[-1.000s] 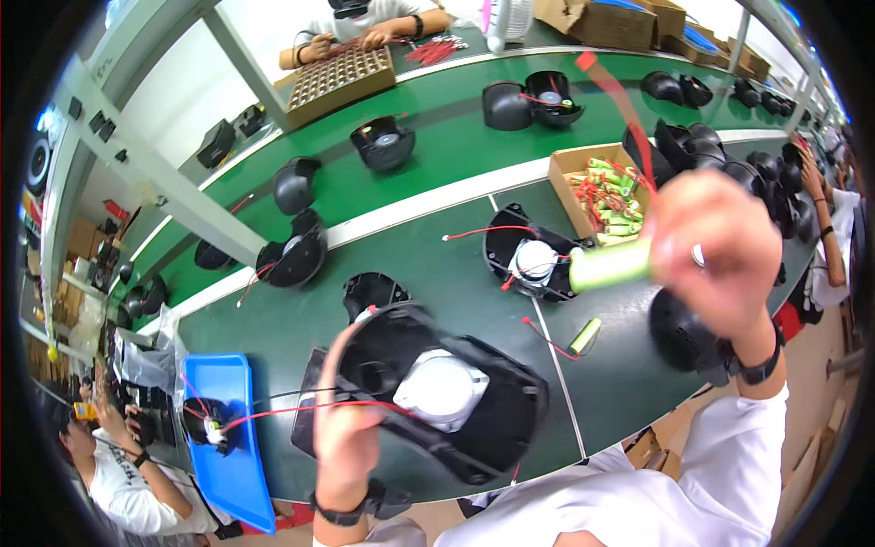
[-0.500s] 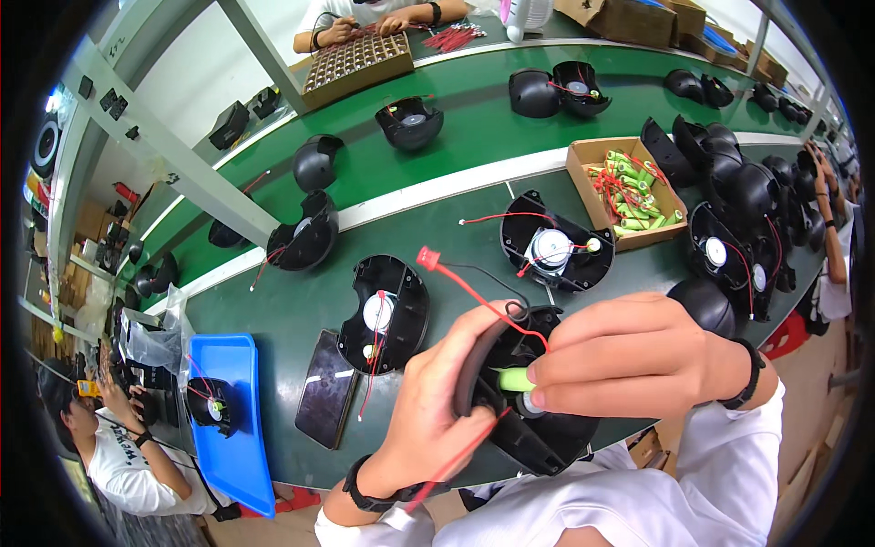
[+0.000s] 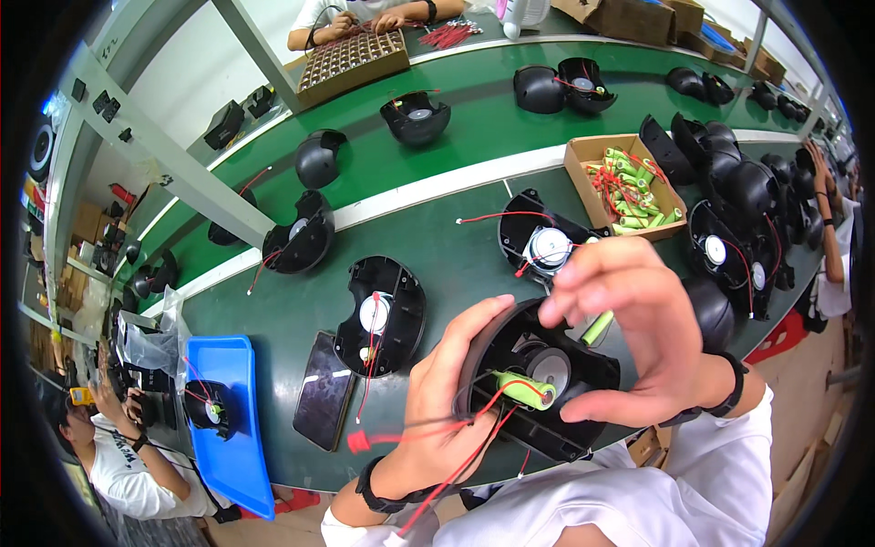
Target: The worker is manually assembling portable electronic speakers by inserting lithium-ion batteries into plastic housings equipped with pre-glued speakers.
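My left hand (image 3: 442, 392) grips a black rounded housing half (image 3: 592, 369) by its left side, tilted so that its inside shows. Within it sit a round grey speaker (image 3: 552, 365) and a green battery cell (image 3: 527, 390) with red wires. One wire crosses my left hand and ends in a red connector (image 3: 359, 442). My right hand (image 3: 652, 337) is over the housing's right side, fingers curved and apart, thumb spread, with nothing gripped. Beyond its thumb gap a second green cell (image 3: 598, 328) shows; whether it rests on the table cannot be told.
More housing halves with speakers (image 3: 375, 313) lie on the green table, beside a phone (image 3: 325, 390). A blue tray (image 3: 256, 428) is at left, a cardboard box (image 3: 583, 196) of green cells at right, near piled black housings (image 3: 752, 191). Across the belt, a person's hands (image 3: 390, 18) work.
My right hand has let go of the green cell and lifted away, its fingers spreading. The cell now lies inside the housing, and the red connector has swung down to the left.
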Available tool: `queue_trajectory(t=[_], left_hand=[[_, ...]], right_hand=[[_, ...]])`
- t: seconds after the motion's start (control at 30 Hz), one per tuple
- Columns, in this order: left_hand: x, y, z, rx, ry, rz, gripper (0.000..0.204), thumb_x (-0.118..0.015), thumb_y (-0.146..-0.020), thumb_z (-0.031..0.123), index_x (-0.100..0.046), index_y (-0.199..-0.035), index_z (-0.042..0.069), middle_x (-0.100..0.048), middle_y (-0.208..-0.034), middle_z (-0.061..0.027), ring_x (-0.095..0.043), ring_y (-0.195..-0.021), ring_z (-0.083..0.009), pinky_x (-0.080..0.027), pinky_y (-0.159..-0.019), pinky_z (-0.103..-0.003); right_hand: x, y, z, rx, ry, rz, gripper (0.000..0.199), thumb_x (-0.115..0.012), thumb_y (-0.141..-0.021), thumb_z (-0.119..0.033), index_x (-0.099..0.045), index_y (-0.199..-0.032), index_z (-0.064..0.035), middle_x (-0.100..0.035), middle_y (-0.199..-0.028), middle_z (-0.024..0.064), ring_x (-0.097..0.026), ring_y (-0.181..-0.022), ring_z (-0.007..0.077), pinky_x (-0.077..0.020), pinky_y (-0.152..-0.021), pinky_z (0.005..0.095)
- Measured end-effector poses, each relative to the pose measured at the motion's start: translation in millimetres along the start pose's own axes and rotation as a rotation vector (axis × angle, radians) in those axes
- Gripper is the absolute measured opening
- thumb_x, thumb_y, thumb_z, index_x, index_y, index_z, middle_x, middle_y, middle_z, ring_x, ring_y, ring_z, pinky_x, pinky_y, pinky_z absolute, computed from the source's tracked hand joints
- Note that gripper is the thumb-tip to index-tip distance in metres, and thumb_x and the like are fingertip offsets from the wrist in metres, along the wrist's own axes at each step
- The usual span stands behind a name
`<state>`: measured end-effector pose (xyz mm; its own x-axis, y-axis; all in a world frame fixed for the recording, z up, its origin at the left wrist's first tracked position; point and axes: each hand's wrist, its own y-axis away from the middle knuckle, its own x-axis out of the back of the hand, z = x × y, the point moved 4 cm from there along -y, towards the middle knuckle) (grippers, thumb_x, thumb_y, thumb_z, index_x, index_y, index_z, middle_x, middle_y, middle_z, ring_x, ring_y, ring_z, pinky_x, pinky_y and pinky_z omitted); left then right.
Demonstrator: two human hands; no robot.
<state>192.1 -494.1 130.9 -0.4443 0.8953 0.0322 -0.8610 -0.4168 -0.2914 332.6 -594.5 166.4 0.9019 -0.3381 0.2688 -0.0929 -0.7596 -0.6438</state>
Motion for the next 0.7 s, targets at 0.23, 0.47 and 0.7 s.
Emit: queue_trajectory(t=[0.23,0.47,0.7], left_hand=[[-2,2,-5,-0.089,-0.152,-0.019,0.063,-0.059,-0.075,0.010,-0.036,-0.130,-0.008,-0.048,-0.126,-0.0197,-0.050,-0.116,-0.0265,-0.038,-0.099,-0.035],[-4,4,3,-0.114,-0.378,-0.023,0.062,-0.061,-0.074,0.015,-0.038,-0.127,-0.009,-0.057,-0.113,-0.0213,-0.059,-0.103,-0.0279,-0.044,-0.091,-0.033],[-9,6,-2,-0.133,-0.392,-0.004,0.062,-0.050,-0.069,0.011,-0.037,-0.127,-0.010,-0.056,-0.113,-0.0222,-0.059,-0.103,-0.0279,-0.044,-0.091,-0.033]], right_hand=[[-15,-1,15,-0.315,-0.187,-0.207,0.072,-0.078,-0.072,-0.017,-0.041,-0.131,-0.0003,-0.048,-0.127,0.0124,-0.045,-0.120,0.0231,-0.0341,-0.101,0.0352],[-18,5,23,-0.532,-0.650,-0.167,0.064,-0.078,-0.069,-0.005,-0.048,-0.126,-0.0009,-0.050,-0.124,0.0114,-0.046,-0.118,0.0186,-0.0317,-0.104,0.0337],[-12,2,5,-0.362,-0.317,-0.197,0.060,-0.079,-0.066,-0.005,-0.054,-0.120,0.0009,-0.046,-0.132,0.0182,-0.040,-0.127,0.0292,-0.0294,-0.106,0.0425]])
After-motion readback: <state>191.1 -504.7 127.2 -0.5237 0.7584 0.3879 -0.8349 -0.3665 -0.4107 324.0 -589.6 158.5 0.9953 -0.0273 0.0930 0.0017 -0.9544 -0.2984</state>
